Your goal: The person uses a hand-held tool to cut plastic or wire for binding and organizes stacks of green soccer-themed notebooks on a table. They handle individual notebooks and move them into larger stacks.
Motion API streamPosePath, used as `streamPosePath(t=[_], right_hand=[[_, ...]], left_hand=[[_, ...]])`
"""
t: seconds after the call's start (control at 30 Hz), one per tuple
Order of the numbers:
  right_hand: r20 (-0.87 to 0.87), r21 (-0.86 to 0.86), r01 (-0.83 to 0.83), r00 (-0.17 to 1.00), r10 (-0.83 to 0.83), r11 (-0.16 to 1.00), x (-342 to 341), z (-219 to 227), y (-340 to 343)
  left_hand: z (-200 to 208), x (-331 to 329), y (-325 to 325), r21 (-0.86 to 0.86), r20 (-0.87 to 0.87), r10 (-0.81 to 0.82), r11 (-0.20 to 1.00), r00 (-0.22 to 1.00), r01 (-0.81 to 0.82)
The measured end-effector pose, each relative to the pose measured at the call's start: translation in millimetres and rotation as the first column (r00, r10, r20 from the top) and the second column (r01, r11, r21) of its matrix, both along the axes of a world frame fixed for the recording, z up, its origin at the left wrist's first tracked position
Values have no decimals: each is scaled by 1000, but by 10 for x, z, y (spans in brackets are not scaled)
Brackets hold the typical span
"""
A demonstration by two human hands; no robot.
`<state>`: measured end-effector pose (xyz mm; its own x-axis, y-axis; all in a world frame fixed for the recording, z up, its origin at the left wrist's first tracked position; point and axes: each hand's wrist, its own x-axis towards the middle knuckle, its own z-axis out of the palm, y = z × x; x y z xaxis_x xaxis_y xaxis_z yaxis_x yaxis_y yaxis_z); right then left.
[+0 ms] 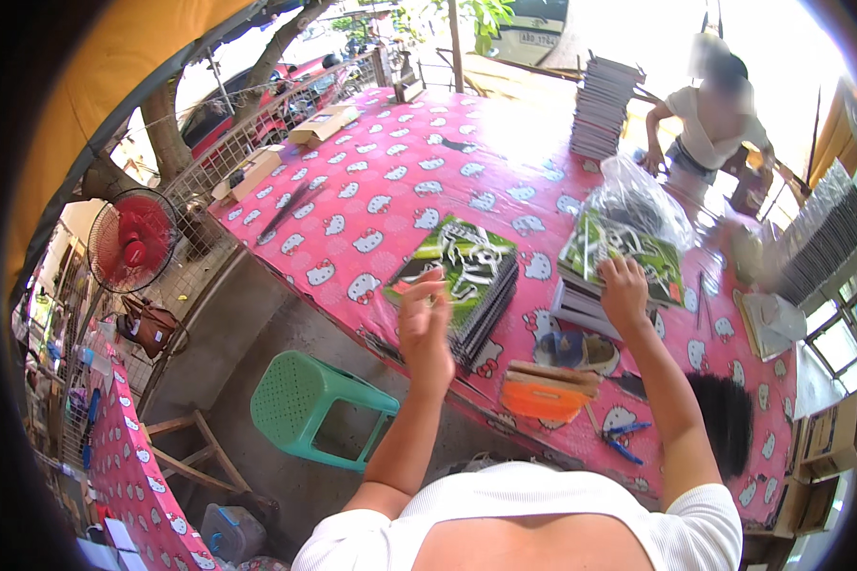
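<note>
Stacking, I'd say: my right hand [624,288] is on the right pile [649,253], left hand [425,328] half-curled by the left pile [476,271]; can't tell either's grip. Next calls for a clean pinch.

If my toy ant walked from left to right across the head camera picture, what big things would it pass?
Red fan → green stool → left pile of green-covered books → right pile of green-covered books → cardboard box near the right edge.
</note>
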<state>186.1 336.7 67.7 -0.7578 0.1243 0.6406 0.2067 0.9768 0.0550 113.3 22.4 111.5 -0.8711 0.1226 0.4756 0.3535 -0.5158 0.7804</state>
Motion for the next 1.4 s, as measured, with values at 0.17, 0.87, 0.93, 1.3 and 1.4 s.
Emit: streamPosePath(t=[0.17,0.87,0.93,1.3,1.4], right_hand=[[-38,-139,-108,994,104,984,122,200,-230],[28,-700,-78,990,136,710,1537,-1121,-724],[-23,-716,-93,994,109,692,1548,-1429,-811],[411,-201,746,653,-636,635,2223,-1253,657],[304,-554,519,854,-422,651,2058,-797,358]], left_hand=[[-259,291,510,298,592,-570,812,570,502],[-187,477,424,-702,-171,-269,708,948,74],[-161,702,532,-725,-465,-93,610,880,-319],[-579,1198,1071,-806,-519,-452,541,726,-239],[-788,1043,1041,-704,-544,-364,689,756,-174]])
